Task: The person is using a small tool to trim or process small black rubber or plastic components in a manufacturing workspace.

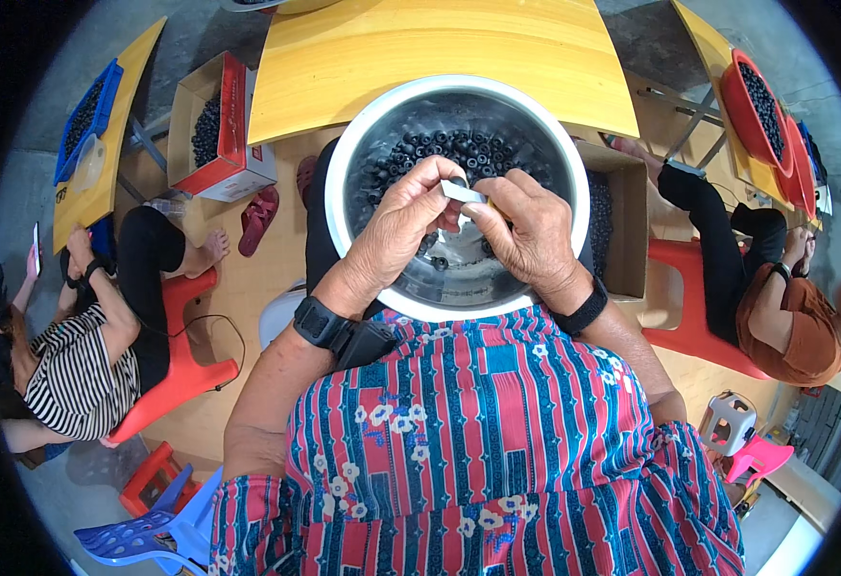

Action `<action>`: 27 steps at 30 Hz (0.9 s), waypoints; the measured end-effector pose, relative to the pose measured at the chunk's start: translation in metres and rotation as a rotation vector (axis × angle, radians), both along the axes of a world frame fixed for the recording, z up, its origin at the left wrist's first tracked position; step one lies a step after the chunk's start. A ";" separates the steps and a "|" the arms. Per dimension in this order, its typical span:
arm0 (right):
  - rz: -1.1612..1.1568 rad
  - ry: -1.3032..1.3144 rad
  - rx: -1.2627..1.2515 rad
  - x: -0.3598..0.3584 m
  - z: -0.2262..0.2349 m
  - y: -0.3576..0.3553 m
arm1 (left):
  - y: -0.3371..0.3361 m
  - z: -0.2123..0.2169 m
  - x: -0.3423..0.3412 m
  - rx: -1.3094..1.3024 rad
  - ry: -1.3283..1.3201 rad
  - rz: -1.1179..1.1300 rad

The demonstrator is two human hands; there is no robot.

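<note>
A large metal bowl (348, 144) stands in front of my body, holding many small black ring-shaped parts (449, 149). Above it, my left hand (406, 216) is closed, pinching one small black ring-shaped part (459, 180) at its fingertips. My right hand (531, 226) is closed on a flat pale blade-like strip (462, 193), with a bit of yellow showing by the fingers. The strip lies against or very near the black part; whether they touch I cannot tell. Several loose black parts (440, 262) lie on the bowl's near side below my hands.
A yellow table (440, 58) is beyond the bowl. A carton of black parts (622, 221) stands to the right, a red-and-white carton (248, 173) to the left. People sit on red stools (176, 355) at both sides. A red slipper (259, 221) lies on the floor.
</note>
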State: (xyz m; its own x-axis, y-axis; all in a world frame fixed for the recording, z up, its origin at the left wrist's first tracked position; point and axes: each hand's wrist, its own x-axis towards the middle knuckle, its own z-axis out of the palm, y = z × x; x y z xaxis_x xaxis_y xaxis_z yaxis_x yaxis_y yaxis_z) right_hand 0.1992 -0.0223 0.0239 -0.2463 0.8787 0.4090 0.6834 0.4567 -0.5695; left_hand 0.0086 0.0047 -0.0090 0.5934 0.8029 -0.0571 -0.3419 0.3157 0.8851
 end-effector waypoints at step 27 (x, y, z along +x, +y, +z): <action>0.086 0.410 -0.281 0.005 -0.009 0.011 | 0.002 0.001 0.001 -0.060 0.091 0.104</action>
State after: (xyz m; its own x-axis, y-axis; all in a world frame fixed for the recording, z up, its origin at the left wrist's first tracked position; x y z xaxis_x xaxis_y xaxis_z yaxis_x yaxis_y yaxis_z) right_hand 0.2037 -0.0111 0.0144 -0.1917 0.9522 0.2378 0.3446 0.2922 -0.8921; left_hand 0.0100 0.0065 -0.0079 0.4975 0.8531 -0.1572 -0.2945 0.3365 0.8945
